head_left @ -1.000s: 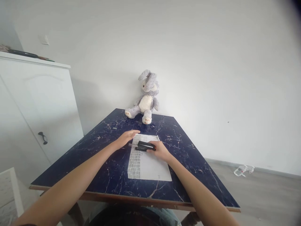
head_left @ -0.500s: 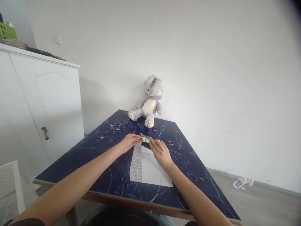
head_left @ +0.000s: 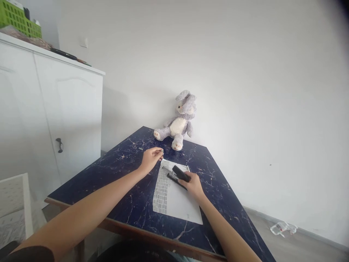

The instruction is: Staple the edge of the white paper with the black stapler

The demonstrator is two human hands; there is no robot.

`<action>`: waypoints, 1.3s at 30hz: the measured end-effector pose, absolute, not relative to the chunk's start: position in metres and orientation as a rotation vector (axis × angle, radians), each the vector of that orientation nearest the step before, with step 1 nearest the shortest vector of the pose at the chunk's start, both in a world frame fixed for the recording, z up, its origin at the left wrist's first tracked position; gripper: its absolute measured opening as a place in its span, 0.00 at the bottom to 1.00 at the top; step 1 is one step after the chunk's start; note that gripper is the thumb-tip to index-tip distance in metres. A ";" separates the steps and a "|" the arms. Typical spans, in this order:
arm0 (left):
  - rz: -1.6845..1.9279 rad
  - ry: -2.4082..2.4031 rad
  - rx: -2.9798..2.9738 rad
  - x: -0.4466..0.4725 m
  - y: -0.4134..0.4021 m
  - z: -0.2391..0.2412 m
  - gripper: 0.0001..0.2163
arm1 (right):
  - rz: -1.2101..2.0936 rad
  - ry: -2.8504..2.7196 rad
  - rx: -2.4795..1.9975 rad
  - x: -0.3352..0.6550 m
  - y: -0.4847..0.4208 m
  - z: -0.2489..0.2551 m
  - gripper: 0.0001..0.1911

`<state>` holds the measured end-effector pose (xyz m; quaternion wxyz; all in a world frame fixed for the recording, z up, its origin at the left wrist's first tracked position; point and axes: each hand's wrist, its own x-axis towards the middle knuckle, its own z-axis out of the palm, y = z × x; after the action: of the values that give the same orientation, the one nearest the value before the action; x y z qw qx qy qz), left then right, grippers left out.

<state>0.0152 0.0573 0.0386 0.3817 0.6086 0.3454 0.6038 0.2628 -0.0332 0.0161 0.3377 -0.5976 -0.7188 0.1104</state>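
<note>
My right hand (head_left: 194, 185) grips a black stapler (head_left: 180, 174) by its rear end, and the stapler's jaws are spread apart over the paper. Under it lies a white printed sheet (head_left: 177, 203), with a band of grey block-like print along its left side. Beyond the sheet's top left corner, my left hand (head_left: 151, 159) is closed, thumb and fingers pinched on a small greyish piece (head_left: 163, 152). The piece is too small to name for certain.
The sheet rests on a dark blue marbled table (head_left: 122, 189). A grey plush rabbit (head_left: 181, 122) sits at its far end against the wall. To the left stands a white cabinet (head_left: 76, 116) with a green basket (head_left: 19, 20) on top. Clear plastic packaging (head_left: 283, 229) lies on the floor.
My hands have drawn apart. The stapler has come back toward me with my right hand, while my left hand has come away from it with a small piece. The view has swung slightly left.
</note>
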 end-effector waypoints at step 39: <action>1.002 1.412 2.092 -0.033 0.105 0.031 0.04 | -0.075 -1.115 -1.715 0.393 0.014 -0.009 0.21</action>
<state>-0.0329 0.1052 0.0306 0.2112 0.7531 0.5081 0.3607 0.3935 0.0143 -0.0089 0.5203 -0.7154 -0.4653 -0.0312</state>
